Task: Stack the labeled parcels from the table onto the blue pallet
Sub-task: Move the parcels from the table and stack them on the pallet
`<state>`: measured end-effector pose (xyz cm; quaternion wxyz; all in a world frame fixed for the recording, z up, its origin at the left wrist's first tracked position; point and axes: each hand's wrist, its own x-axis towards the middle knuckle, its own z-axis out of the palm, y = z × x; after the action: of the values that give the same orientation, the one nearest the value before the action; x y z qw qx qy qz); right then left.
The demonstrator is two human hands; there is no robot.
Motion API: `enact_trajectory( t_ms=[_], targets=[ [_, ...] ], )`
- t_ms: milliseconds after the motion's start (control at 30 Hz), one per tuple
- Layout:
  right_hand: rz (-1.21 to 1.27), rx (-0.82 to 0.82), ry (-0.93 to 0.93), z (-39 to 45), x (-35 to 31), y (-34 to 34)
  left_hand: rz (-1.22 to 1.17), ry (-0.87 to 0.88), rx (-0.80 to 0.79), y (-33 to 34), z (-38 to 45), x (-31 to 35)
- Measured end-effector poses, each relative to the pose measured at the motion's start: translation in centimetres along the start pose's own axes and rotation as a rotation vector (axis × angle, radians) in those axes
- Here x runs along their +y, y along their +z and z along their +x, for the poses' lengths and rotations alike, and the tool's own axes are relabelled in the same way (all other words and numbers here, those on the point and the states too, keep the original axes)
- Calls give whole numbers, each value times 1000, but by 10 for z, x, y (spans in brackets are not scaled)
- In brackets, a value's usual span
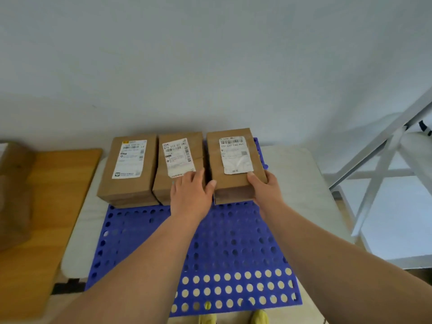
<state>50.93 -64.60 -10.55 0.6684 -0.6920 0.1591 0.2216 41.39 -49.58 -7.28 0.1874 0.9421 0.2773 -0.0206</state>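
Three parcels sat in a row while you needed your right hand (265, 187), gripping the right parcel (235, 164), and your flat left hand (190, 194) to square it on the pallet (224, 242).

Blurred brown cardboard box (14, 183) cut by the left edge.
White shipping labels' (131, 159) small print unreadable; yellow shoes (259, 317) clipped at the bottom; right grip's (266, 185) fingers hidden behind the parcel.

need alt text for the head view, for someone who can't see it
A person's two bare hands settle the rightmost brown cardboard parcel at the far edge of a perforated blue plastic pallet: the right hand holds its near right corner, the left hand is against its left side. Two more labeled brown parcels sit in a row to its left.
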Motion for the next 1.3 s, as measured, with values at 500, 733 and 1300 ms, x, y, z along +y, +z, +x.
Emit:
enact_trajectory(
  t_ms=[500, 733, 1300],
  targets=[
    [-145, 1, 0, 10, 4, 9, 149, 66, 19, 8, 6, 1],
    [-274, -29, -53, 11, 1, 10, 161, 80, 22, 11, 4, -1],
    [-432, -60, -99, 3, -6, 8, 148, 22, 14, 10, 4, 6]
  ],
)
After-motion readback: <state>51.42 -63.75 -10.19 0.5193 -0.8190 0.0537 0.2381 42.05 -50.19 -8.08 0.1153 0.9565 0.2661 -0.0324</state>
